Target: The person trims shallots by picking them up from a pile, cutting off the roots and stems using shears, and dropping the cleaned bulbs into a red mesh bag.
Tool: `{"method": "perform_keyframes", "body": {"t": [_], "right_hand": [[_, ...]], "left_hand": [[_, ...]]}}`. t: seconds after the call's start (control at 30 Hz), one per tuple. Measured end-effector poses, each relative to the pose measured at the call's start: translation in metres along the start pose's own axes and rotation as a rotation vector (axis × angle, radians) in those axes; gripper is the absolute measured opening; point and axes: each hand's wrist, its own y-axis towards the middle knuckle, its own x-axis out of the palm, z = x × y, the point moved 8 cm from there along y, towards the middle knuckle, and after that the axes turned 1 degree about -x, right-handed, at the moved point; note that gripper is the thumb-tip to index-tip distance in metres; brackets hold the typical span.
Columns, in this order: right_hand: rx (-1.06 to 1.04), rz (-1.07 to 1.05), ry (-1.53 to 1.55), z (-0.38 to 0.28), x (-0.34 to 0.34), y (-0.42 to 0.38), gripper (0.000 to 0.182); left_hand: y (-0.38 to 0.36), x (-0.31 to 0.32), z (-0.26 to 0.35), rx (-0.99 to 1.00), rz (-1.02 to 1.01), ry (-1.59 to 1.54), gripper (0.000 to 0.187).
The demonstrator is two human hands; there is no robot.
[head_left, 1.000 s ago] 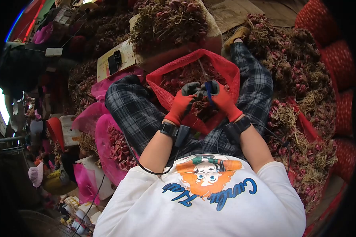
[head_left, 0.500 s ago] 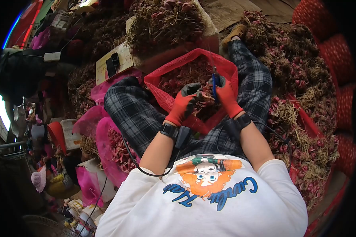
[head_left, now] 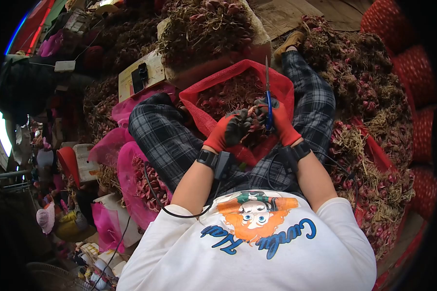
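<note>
My right hand (head_left: 281,122), in a red glove with dark grey fingers, grips the blue handles of a pair of scissors (head_left: 268,92). Their long blades point away from me. My left hand (head_left: 229,130), gloved the same way, is closed close beside it, fingertips pinched on a small shallot (head_left: 250,113) mostly hidden by the fingers. Both hands are over the near side of an open red mesh bag (head_left: 199,116) between my legs. Loose shallots (head_left: 228,94) and dry trimmings lie inside the bag.
A heap of shallots with dry stems (head_left: 204,34) rises on a block ahead. More shallots (head_left: 369,106) spread along my right, near full red sacks (head_left: 417,72). A phone (head_left: 140,77) rests on a board ahead left. Pink mesh bags (head_left: 126,169) lie at my left.
My hands have come closer together. The scissors have turned more upright in my right hand, blades now plainly visible. My left fingers have curled in more tightly.
</note>
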Motion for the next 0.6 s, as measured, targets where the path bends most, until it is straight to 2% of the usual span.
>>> {"method": "perform_keyframes", "body": {"t": [0.07,0.1,0.17,0.2,0.27,0.3,0.4,0.6], "right_hand": [[-0.046,0.081,-0.233,-0.013,-0.005,-0.001,0.018],[-0.150,0.076,-0.407,-0.026,0.000,-0.004,0.021],[-0.362,0.061,-0.756,-0.050,0.017,-0.017,0.028],[-0.324,0.047,-0.924,-0.053,0.024,-0.023,0.033],[-0.244,0.015,-1.258,-0.056,0.036,-0.033,0.043],[-0.317,0.017,-1.355,-0.043,0.028,-0.030,0.050],[-0.529,0.114,-1.400,-0.049,0.032,-0.036,0.041],[-0.522,0.106,-1.473,-0.051,0.033,-0.036,0.040]], "left_hand": [[-0.007,0.010,0.008,0.016,-0.039,-0.118,0.026],[-0.011,0.015,0.014,0.025,-0.059,-0.176,0.027],[-0.012,0.012,0.031,0.132,0.061,-0.192,0.026],[-0.013,0.007,0.039,0.188,0.125,-0.203,0.026],[-0.016,0.002,0.054,0.270,0.087,-0.230,0.022],[-0.014,-0.005,0.058,0.280,0.093,-0.275,0.021],[-0.010,-0.020,0.065,0.319,0.093,-0.317,0.018],[-0.013,-0.024,0.067,0.342,0.165,-0.305,0.018]]}}
